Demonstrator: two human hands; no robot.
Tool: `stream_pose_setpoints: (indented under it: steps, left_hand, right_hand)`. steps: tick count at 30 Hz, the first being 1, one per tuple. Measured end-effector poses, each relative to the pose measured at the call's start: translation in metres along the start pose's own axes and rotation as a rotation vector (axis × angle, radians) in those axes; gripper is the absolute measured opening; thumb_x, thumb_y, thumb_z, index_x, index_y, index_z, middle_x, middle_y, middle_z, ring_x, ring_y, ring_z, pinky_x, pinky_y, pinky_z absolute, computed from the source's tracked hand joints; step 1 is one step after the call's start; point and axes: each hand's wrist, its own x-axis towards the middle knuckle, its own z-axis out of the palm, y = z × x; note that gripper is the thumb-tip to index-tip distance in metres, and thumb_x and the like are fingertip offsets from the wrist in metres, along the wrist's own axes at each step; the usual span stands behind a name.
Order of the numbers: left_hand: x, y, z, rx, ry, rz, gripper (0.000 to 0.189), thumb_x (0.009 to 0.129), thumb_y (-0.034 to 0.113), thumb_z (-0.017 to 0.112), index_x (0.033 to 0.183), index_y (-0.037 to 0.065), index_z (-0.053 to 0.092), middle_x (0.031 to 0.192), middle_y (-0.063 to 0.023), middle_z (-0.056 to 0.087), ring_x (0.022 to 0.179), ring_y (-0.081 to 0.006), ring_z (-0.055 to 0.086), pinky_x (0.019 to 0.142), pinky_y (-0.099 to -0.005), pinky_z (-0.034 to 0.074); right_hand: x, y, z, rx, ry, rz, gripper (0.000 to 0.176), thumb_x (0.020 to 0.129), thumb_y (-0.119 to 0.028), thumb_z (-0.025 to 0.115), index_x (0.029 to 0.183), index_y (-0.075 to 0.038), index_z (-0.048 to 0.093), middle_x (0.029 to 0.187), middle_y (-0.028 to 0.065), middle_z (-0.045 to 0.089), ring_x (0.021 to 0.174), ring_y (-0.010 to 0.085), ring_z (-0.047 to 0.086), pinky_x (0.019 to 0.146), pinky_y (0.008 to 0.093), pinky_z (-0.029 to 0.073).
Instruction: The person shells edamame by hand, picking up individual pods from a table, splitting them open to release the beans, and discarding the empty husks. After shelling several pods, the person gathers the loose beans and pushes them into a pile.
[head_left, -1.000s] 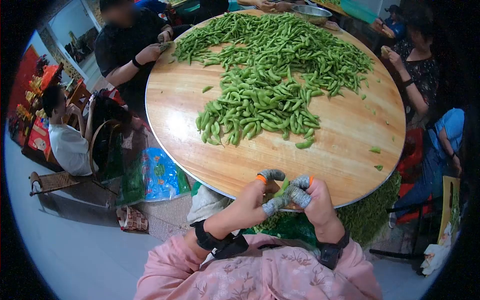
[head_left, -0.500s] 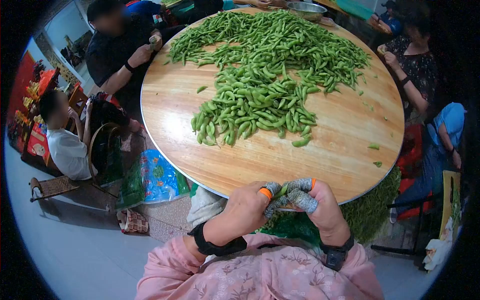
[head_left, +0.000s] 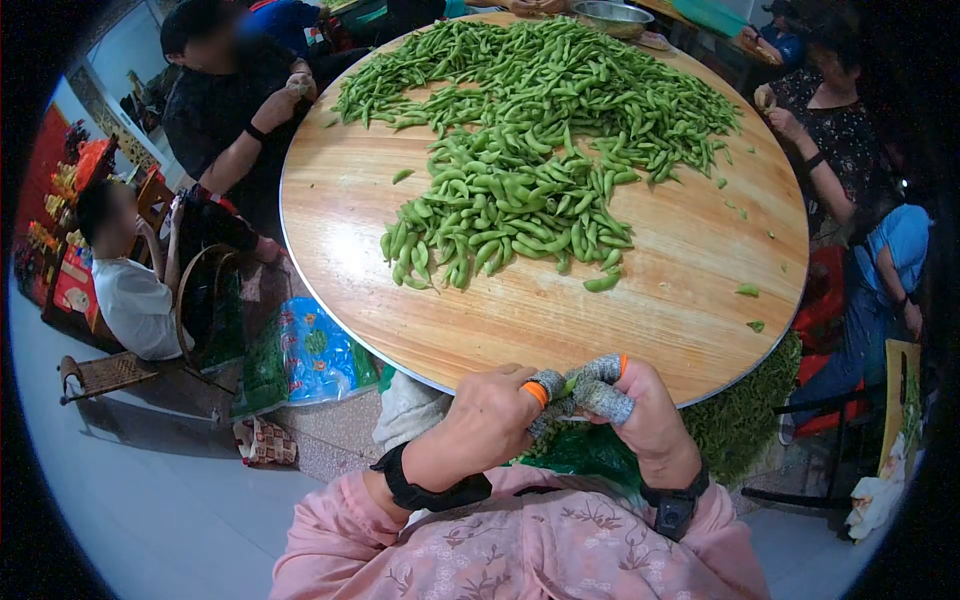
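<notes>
Both of my hands meet at the table's near edge, fingertips wrapped in grey cloth sleeves with orange bands. My left hand [head_left: 487,415] is closed, pinching one end of a green soybean pod [head_left: 571,386]. On the pod's other side, my right hand [head_left: 648,415] is closed around it too. Most of that pod is hidden by the fingers. Beyond my hands, a large heap of soybean pods [head_left: 520,195] covers the far and middle part of the round wooden table [head_left: 430,325].
A metal bowl [head_left: 612,18] stands at the table's far edge. Other people sit around: one in black [head_left: 215,120] at left, one in a dark patterned top [head_left: 840,130] at right. Below lie a green plastic bag [head_left: 590,448], a pile of green scraps [head_left: 745,420] and a blue bag [head_left: 320,340].
My left fingers have shifted slightly around the pod, and less of it shows now. The person in black at the left has moved their hands a little.
</notes>
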Motion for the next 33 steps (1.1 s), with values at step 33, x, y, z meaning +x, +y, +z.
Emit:
stream_pose_setpoints:
  steps: [33]
  left_hand:
    - [0.051,-0.002,-0.008,-0.117,-0.155,-0.183,0.024,0.072,0.005,0.046,0.095,0.000,0.050,0.064,-0.0170,0.053,0.059,-0.0329,0.052,0.053,-0.0367,0.040]
  right_hand:
    - [-0.077,-0.040,-0.076,-0.901,0.442,-0.153,0.015,0.068,-0.001,0.055,0.083,0.001,0.059,0.072,0.0077,0.060,0.066,0.0133,0.056,0.061,0.0254,0.044]
